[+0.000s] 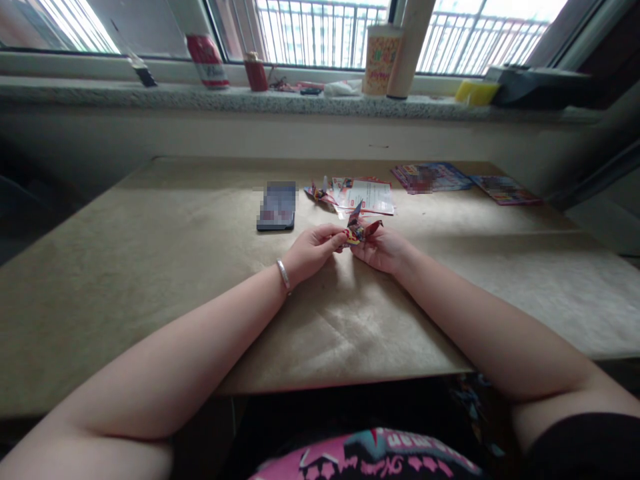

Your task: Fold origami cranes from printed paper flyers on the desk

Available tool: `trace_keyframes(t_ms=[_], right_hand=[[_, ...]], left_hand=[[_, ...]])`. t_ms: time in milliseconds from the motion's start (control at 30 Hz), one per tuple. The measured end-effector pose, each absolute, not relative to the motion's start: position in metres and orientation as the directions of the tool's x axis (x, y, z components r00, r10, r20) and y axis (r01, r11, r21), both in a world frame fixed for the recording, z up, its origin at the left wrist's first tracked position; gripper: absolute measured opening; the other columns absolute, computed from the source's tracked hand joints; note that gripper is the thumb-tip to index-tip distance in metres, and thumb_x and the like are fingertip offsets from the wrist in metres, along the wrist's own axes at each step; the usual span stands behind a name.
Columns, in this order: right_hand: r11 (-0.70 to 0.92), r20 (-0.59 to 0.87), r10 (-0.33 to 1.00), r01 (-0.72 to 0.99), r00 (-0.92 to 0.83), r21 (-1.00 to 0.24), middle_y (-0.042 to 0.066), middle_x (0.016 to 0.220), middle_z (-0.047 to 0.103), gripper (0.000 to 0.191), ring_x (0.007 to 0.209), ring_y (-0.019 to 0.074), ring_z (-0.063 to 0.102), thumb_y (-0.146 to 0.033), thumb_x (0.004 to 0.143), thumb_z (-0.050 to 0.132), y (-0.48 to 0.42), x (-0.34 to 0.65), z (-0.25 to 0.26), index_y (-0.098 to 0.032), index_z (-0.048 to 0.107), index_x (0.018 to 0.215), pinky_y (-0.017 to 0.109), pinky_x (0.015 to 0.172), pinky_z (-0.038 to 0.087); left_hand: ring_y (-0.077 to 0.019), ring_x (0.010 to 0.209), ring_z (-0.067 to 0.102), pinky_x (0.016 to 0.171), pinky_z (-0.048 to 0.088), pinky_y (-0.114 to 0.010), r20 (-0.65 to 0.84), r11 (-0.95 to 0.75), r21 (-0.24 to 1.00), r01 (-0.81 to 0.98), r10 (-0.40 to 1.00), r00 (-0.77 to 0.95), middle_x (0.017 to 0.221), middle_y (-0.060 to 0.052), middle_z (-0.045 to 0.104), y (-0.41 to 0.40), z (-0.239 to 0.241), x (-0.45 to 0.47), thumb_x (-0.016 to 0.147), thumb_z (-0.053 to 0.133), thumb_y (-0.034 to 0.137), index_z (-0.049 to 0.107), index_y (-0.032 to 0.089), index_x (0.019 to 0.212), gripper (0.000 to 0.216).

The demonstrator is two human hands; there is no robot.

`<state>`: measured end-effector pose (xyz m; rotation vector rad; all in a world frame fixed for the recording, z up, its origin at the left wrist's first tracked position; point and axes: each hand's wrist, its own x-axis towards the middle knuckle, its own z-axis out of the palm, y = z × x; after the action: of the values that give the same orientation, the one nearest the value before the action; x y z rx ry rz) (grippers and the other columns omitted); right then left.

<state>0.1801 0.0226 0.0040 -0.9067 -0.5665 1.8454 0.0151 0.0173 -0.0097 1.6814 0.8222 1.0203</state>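
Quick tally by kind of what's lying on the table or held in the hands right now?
Folded colourful paper figures: 2, one held, one lying
Printed colourful paper sheets: 3
Dark rectangular phone: 1
Total: 6

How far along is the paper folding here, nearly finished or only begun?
Well along, it seems. One small folded paper piece already lies on the table beside the printed leaflet. In hand: the left hand and right hand pinch a colourful folded paper figure with pointed tips, so most folds look made. Left: more leaflets lie unfolded farther back.
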Motion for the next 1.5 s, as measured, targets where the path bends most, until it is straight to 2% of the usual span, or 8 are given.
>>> trace_keyframes(t_ms=[233, 400, 533, 733, 900, 1100, 1367, 1500], right_hand=[[-0.416, -0.346, 0.909, -0.542, -0.230, -0.731, -0.001, 0.064, 0.065, 0.014, 0.056, 0.0112, 0.059, -0.011, 0.088, 0.049, 0.030, 0.191, 0.002, -0.019, 0.058, 0.081, 0.022, 0.055, 0.052], [-0.397, -0.377, 0.914, -0.525, -0.151, -0.752, 0.001, 0.064, 0.065, 0.018, 0.054, 0.0113, 0.058, -0.020, 0.093, 0.046, 0.027, 0.188, 0.003, -0.019, 0.060, 0.082, 0.022, 0.053, 0.052], [-0.329, -0.326, 0.941, -0.480, -0.093, -0.813, 0.001, 0.069, 0.067, 0.023, 0.056, 0.0101, 0.058, -0.024, 0.096, 0.043, 0.026, 0.185, 0.002, -0.018, 0.061, 0.085, 0.021, 0.056, 0.051], [-0.258, -0.226, 0.965, -0.354, -0.130, -0.899, 0.000, 0.078, 0.070, 0.021, 0.059, 0.0106, 0.059, -0.029, 0.095, 0.043, 0.028, 0.186, -0.006, -0.020, 0.062, 0.098, 0.021, 0.050, 0.047], [-0.260, -0.235, 0.965, -0.319, -0.117, -0.911, 0.002, 0.070, 0.068, 0.022, 0.061, 0.0129, 0.061, -0.035, 0.092, 0.050, 0.027, 0.186, -0.005, -0.018, 0.062, 0.087, 0.023, 0.053, 0.050], [-0.289, -0.252, 0.956, -0.329, -0.153, -0.899, 0.004, 0.068, 0.066, 0.030, 0.060, 0.0124, 0.059, -0.033, 0.095, 0.044, 0.027, 0.186, 0.000, -0.017, 0.063, 0.077, 0.023, 0.054, 0.050], [-0.141, -0.158, 0.987, -0.279, 0.038, -0.950, 0.001, 0.078, 0.063, 0.015, 0.057, 0.0068, 0.056, -0.020, 0.090, 0.049, 0.033, 0.198, -0.001, -0.019, 0.064, 0.086, 0.017, 0.048, 0.045], [-0.107, -0.134, 0.989, -0.314, 0.064, -0.943, 0.000, 0.078, 0.062, 0.018, 0.055, 0.0058, 0.055, -0.019, 0.091, 0.045, 0.033, 0.197, -0.004, -0.019, 0.063, 0.087, 0.016, 0.047, 0.044]], left_hand=[[-0.0131, 0.076, 0.059, 0.076, 0.049, -0.027, 0.225, -0.293, 0.950, 0.110, 0.885, 0.408, 0.087, -0.004, 0.069, 0.019, -0.010, 0.013, 0.078, 0.060, 0.021, 0.071, 0.015, 0.091, 0.018], [-0.0149, 0.083, 0.061, 0.080, 0.049, -0.028, 0.209, -0.271, 0.948, 0.165, 0.925, 0.317, 0.088, -0.004, 0.069, 0.024, -0.013, 0.011, 0.074, 0.051, 0.011, 0.068, 0.015, 0.093, 0.026], [-0.0145, 0.083, 0.060, 0.079, 0.050, -0.028, 0.278, -0.321, 0.935, 0.152, 0.928, 0.248, 0.099, -0.005, 0.065, 0.022, -0.012, 0.011, 0.077, 0.051, 0.014, 0.061, 0.017, 0.112, 0.037], [-0.0147, 0.084, 0.060, 0.074, 0.053, -0.027, 0.349, -0.377, 0.924, 0.060, 0.899, 0.263, 0.107, -0.007, 0.059, 0.021, -0.012, 0.010, 0.089, 0.055, 0.039, 0.056, 0.020, 0.124, 0.040], [-0.0156, 0.088, 0.060, 0.078, 0.052, -0.027, 0.449, -0.512, 0.840, 0.181, 0.841, 0.301, 0.101, -0.006, 0.060, 0.021, -0.010, 0.009, 0.085, 0.063, 0.043, 0.069, 0.020, 0.100, 0.029], [-0.0162, 0.088, 0.058, 0.084, 0.048, -0.030, 0.513, -0.609, 0.712, 0.350, 0.791, 0.333, 0.089, -0.004, 0.063, 0.015, -0.001, 0.011, 0.082, 0.067, 0.036, 0.067, 0.018, 0.083, 0.017], [-0.0127, 0.068, 0.054, 0.063, 0.043, -0.025, 0.410, -0.380, 0.775, 0.505, 0.910, 0.056, 0.078, -0.001, 0.062, 0.035, 0.004, -0.004, 0.082, 0.059, 0.029, 0.061, 0.018, 0.087, 0.013], [-0.0154, 0.069, 0.056, 0.065, 0.042, -0.028, 0.317, -0.236, 0.672, 0.702, 0.948, 0.016, 0.075, -0.002, 0.063, 0.053, 0.011, -0.019, 0.078, 0.059, 0.028, 0.060, 0.018, 0.081, 0.010]])
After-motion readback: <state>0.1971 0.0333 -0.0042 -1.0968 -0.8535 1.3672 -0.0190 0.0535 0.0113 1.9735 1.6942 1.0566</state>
